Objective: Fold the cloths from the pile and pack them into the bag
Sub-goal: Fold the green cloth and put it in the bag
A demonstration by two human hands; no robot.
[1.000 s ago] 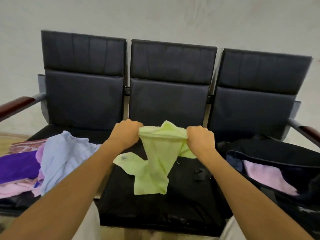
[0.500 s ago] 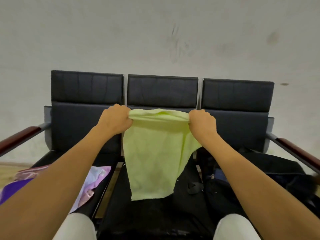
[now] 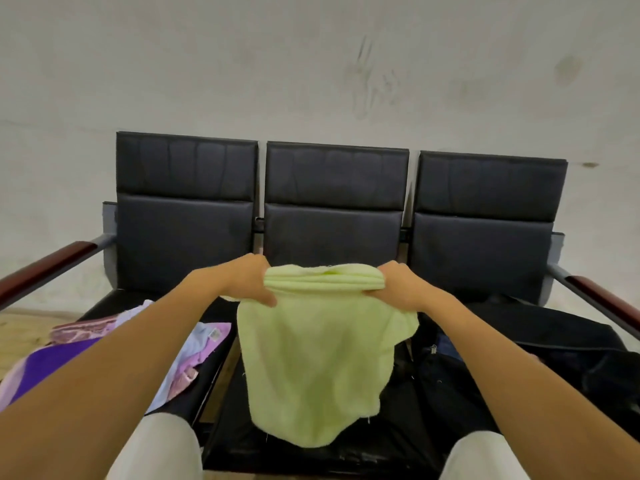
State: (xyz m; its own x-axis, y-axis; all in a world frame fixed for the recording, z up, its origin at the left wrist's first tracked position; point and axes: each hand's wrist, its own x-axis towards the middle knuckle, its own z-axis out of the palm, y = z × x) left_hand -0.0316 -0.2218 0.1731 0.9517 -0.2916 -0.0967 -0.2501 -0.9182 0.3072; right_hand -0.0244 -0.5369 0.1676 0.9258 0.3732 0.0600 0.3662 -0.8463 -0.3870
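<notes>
Green cloth (image 3: 317,368) is held up in the air over the middle seat (image 3: 304,455) of a black three-seat bench (image 3: 334,202). Top edge is bunched into several layers between both hands, the rest hangs down loose, bottom edge ragged and uneven, right side slightly puffed out. Left hand (image 3: 247,284) grips the top left corner, fingers curled round the fold, thumb on the front. Right hand (image 3: 398,287) grips the top right corner the same way, fingers wrapped over the bunched edge. Both arms stretched forward, hands level and apart by the cloth's width.

Pile (image 3: 104,355) of cloths lies on the left seat: purple, pale blue, pink and a reddish patterned one, partly hidden behind the left arm. Bag (image 3: 561,355), dark, sits on the right seat, open at the top; contents too dark to tell. Person's knees in light trousers show at the bottom edge. Wooden armrests at both ends of the bench. Plain grey wall (image 3: 311,64) behind, some scuff marks on it.
</notes>
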